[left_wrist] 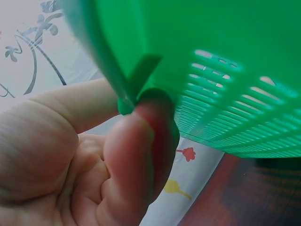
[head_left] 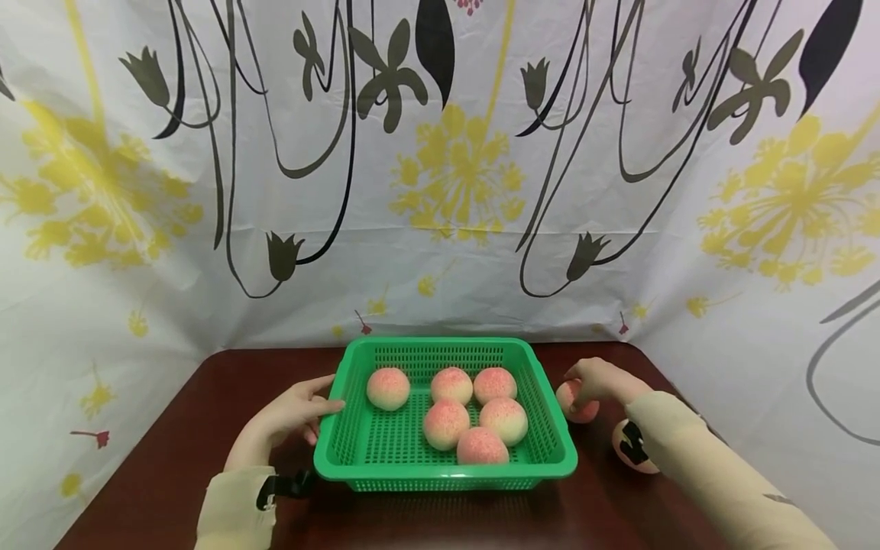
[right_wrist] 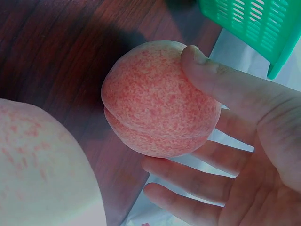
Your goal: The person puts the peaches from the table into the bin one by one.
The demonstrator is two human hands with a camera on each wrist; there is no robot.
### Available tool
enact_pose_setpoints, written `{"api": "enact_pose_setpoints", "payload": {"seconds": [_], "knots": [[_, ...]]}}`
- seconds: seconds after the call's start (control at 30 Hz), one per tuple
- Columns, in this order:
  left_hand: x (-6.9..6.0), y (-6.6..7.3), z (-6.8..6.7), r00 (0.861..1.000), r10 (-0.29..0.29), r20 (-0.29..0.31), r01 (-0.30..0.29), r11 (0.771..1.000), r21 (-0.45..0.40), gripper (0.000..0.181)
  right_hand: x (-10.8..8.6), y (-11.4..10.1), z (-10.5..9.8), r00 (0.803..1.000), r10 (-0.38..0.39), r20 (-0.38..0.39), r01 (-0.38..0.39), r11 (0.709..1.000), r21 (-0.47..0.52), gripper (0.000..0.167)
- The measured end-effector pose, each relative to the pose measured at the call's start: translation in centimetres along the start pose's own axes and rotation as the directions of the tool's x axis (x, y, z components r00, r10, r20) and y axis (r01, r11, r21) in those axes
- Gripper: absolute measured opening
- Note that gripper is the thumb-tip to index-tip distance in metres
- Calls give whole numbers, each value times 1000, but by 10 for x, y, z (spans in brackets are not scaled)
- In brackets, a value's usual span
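A green plastic basket (head_left: 447,473) stands on the dark table, with several pink-and-cream peaches inside, among them a lone peach (head_left: 388,389) toward the left. My left hand (head_left: 292,415) grips the basket's left rim. In the left wrist view, its thumb and curled fingers pinch the green edge. Just right of the basket, my right hand (head_left: 600,379) holds another peach (right_wrist: 157,101) between the thumb and the fingers, whose tips are partly hidden behind it. A further peach (right_wrist: 42,174) sits closer to my right forearm, partly covered by a black strap in the head view.
The dark reddish-brown table (head_left: 227,397) extends on both sides of the basket. White cloth (head_left: 474,298) printed with flowers and vines hangs behind the table and along both sides. Black straps (head_left: 285,486) are around my wrists.
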State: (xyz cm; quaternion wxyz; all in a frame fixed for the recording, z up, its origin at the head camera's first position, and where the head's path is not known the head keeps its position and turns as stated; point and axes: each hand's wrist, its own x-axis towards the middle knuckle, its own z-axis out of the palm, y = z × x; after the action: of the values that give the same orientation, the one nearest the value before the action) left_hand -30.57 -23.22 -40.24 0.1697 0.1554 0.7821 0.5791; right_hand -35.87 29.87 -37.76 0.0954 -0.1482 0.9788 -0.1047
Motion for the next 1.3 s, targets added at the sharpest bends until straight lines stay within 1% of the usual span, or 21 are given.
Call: {"api": "enact_pose_setpoints", "payload": {"seconds": [0.1, 0.17, 0.33, 0.4, 0.57, 0.77, 0.83, 1.03, 1.13, 1.23, 1.3], "knots": [[-1, 0, 2, 1000, 6, 8, -6, 1000, 1, 74, -1, -1, -3, 1000, -9, 2, 9, 1000, 4, 55], [-1, -1, 2, 1000, 11, 11, -11, 1000, -1, 73, -2, -2, -6, 1000, 4, 1, -4, 1000, 14, 55], [1, 1, -1, 1000, 17, 10, -17, 1000, -6, 76, -2, -6, -21, 1000, 11, -20, -11, 1000, 13, 55], [1, 2, -2, 1000, 17, 8, -17, 1000, -6, 77, -2, -8, -29, 1000, 1, -26, 0, 1000, 16, 55], [3, 3, -4, 1000, 16, 5, -16, 1000, 1, 77, -5, -14, -46, 998, -53, -40, 53, 999, -4, 55], [1, 0, -1, 1000, 20, 11, -20, 1000, -7, 76, -8, -25, -65, 992, -116, -58, 115, 993, -22, 54], [0, -1, 0, 1000, 14, 16, -13, 1000, -17, 76, -7, -29, -71, 989, -133, -58, 131, 991, -31, 53], [0, -1, 0, 1000, 3, 12, -3, 1000, -31, 74, -1, -49, -88, 984, -150, -93, 140, 984, -107, 53], [0, -1, 0, 1000, 15, 9, -14, 1000, -23, 75, 1, -62, -96, 985, -142, -98, 132, 986, -103, 53], [1, 0, 1, 1000, 22, 12, -22, 1000, -23, 75, 5, -76, -101, 987, -135, -86, 128, 988, -84, 53], [1, -1, 1, 1000, 16, 14, -16, 999, -30, 75, 9, -86, -103, 988, -138, -73, 133, 988, -77, 54]]}}
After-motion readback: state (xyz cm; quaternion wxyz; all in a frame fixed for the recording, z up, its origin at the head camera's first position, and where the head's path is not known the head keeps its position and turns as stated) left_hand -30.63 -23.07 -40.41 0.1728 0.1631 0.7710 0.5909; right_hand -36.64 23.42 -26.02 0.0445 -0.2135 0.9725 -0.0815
